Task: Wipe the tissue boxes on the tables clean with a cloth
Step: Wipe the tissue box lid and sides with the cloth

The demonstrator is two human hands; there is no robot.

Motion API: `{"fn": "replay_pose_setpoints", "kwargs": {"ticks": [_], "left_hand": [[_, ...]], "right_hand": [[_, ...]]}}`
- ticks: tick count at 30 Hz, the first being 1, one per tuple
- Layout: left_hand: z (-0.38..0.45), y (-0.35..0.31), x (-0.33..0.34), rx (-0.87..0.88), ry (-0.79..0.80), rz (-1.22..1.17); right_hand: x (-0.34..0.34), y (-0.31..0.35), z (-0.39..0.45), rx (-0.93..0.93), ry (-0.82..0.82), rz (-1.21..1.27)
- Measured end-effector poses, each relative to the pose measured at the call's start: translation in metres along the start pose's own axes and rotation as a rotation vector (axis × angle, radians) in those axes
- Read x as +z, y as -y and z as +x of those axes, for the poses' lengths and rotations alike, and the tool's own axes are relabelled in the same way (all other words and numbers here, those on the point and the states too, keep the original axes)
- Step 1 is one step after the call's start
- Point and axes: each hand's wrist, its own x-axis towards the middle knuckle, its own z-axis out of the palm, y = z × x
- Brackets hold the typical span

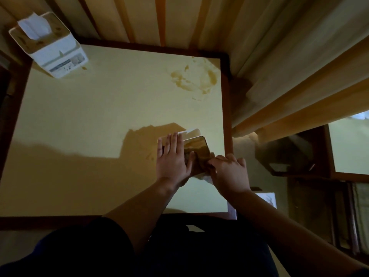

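Resting flat w/ straight fingers, left hand [172, 158] steadies tissue box [196, 145]; right hand [229, 172] grips cloth [201, 162].

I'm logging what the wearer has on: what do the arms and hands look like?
Both forearms are bare, with no sleeves in view. The left hand and right hand wear no gloves; no rings, watch or bands show. The light is dim.

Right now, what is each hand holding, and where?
Left hand steadies the near tissue box, fingers flat on its left side. Right hand bunches the cloth against its near right side.
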Motion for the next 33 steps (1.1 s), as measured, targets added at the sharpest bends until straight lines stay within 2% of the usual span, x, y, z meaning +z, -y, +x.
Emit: {"fn": "replay_pose_setpoints", "kwargs": {"ticks": [3, 8, 12, 16, 19, 23, 29, 33], "left_hand": [[0.000, 0.000, 0.000, -0.009, 0.014, -0.044], [0.001, 0.000, 0.000, -0.018, 0.017, -0.034], [0.004, -0.004, 0.000, -0.088, 0.036, -0.011], [0.003, -0.006, -0.001, -0.088, 0.062, -0.005], [0.006, -0.004, -0.003, -0.074, 0.051, -0.015], [0.005, 0.002, -0.005, 0.034, 0.036, -0.005], [0.007, 0.004, -0.004, 0.059, 0.033, 0.028], [0.005, 0.003, -0.004, 0.056, 0.011, 0.020]], "right_hand": [[-0.014, 0.007, 0.016, -0.006, 0.082, -0.042], [-0.028, 0.021, 0.058, 0.008, 0.088, -0.050], [-0.031, 0.031, 0.086, 0.000, 0.049, -0.073], [-0.028, 0.039, 0.094, -0.002, -0.010, -0.044], [-0.019, 0.037, 0.088, 0.011, -0.061, 0.017], [0.001, 0.022, 0.056, 0.028, -0.147, 0.089], [0.014, 0.005, 0.007, -0.013, -0.147, 0.026], [0.015, -0.001, -0.012, -0.012, -0.126, 0.092]]}}
